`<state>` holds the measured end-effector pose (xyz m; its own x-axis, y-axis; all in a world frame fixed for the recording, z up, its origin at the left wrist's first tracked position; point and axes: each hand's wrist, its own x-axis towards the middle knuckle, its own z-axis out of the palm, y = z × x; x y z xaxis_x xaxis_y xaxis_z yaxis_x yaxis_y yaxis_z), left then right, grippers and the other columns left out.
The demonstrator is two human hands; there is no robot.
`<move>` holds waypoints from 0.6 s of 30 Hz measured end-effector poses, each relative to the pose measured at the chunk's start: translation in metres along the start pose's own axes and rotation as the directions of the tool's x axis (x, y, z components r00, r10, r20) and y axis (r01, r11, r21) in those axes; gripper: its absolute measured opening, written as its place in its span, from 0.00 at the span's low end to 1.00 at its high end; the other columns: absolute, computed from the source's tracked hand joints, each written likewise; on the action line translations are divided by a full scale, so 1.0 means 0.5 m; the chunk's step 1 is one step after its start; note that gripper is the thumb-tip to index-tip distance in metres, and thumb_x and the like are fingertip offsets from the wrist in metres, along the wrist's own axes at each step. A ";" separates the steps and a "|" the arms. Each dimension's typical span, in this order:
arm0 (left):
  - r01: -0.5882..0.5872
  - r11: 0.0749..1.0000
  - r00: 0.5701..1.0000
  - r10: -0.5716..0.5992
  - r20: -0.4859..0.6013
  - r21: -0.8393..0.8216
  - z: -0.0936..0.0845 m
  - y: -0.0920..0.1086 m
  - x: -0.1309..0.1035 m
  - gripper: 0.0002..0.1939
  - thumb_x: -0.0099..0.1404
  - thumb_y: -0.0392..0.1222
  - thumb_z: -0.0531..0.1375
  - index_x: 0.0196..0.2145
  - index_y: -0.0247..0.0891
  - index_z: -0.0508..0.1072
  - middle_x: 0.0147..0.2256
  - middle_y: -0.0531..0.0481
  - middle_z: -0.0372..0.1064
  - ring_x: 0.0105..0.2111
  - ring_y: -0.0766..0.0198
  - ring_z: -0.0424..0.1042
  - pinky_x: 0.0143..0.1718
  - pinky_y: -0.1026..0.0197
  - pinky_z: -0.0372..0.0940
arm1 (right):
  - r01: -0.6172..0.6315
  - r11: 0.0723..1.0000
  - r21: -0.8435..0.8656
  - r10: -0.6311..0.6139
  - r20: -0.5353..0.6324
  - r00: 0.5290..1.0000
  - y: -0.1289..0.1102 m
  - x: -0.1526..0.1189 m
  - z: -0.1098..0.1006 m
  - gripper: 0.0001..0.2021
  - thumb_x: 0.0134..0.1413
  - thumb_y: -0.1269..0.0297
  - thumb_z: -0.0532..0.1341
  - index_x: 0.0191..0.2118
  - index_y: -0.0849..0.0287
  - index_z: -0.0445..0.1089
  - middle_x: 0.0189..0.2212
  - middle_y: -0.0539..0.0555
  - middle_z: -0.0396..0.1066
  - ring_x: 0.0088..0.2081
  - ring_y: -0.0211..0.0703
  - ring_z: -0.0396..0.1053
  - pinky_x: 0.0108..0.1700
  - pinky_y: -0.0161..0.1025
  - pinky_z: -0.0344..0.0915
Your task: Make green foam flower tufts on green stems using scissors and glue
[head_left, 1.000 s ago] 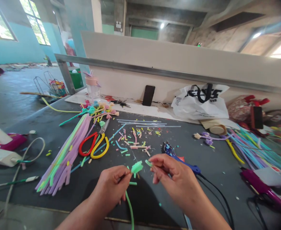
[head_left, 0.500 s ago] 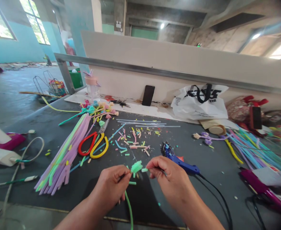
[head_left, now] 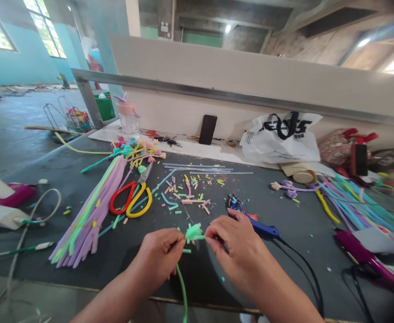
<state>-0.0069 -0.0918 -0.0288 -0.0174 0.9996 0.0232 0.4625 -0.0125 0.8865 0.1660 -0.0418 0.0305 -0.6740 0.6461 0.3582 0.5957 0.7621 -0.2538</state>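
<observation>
My left hand [head_left: 165, 251] pinches a green fuzzy flower [head_left: 193, 232] by its left side, and a long green stem [head_left: 182, 287] hangs below the fingers. My right hand [head_left: 232, 244] is closed on a short green piece [head_left: 201, 237], whose left end touches the flower's right side. Beyond the hands lie cut pipe-cleaner pieces [head_left: 190, 202] in several colours. A blue glue gun [head_left: 264, 230] rests just past my right hand, its tip smeared with dark residue. To the left are scissors [head_left: 139, 202] with one red and one yellow handle loop.
A bundle of purple and green pipe cleaners [head_left: 92, 215] lies left, with finished fuzzy flowers [head_left: 136, 150] behind it. Clear glue sticks [head_left: 206, 169] lie at the back. A phone [head_left: 208, 129] leans on the partition beside a white bag [head_left: 280, 139]. Cables cross both sides.
My right hand has brought the short green piece left against the flower; a gap showed between them before. The camera view has shifted slightly.
</observation>
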 end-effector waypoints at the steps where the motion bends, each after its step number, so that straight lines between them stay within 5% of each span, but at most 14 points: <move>1: -0.022 0.999 1.000 0.022 -0.006 0.033 0.000 0.000 0.000 0.13 0.61 0.38 0.49 0.22 0.37 0.66 0.18 0.57 0.58 0.14 0.75 0.62 0.14 0.74 0.54 | 0.018 0.999 -0.041 -0.019 -0.011 1.000 -0.002 -0.001 0.001 0.10 0.53 0.77 0.52 0.27 0.57 0.63 0.24 0.46 0.67 0.28 0.36 0.65 0.54 0.52 0.47; 18: -0.173 0.950 0.984 0.180 -0.005 0.259 0.004 -0.009 -0.002 0.14 0.63 0.36 0.48 0.19 0.37 0.62 0.18 0.56 0.59 0.18 0.73 0.60 0.21 0.71 0.54 | 0.155 0.957 -0.246 -0.137 0.089 0.987 -0.022 0.008 0.013 0.11 0.43 0.81 0.50 0.27 0.58 0.64 0.25 0.50 0.67 0.30 0.41 0.63 0.56 0.56 0.38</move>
<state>-0.0069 -0.0925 -0.0336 0.0617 0.9809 0.1847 0.6721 -0.1776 0.7188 0.1538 -0.0470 0.0287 -0.7852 0.5369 0.3084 0.5731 0.8188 0.0337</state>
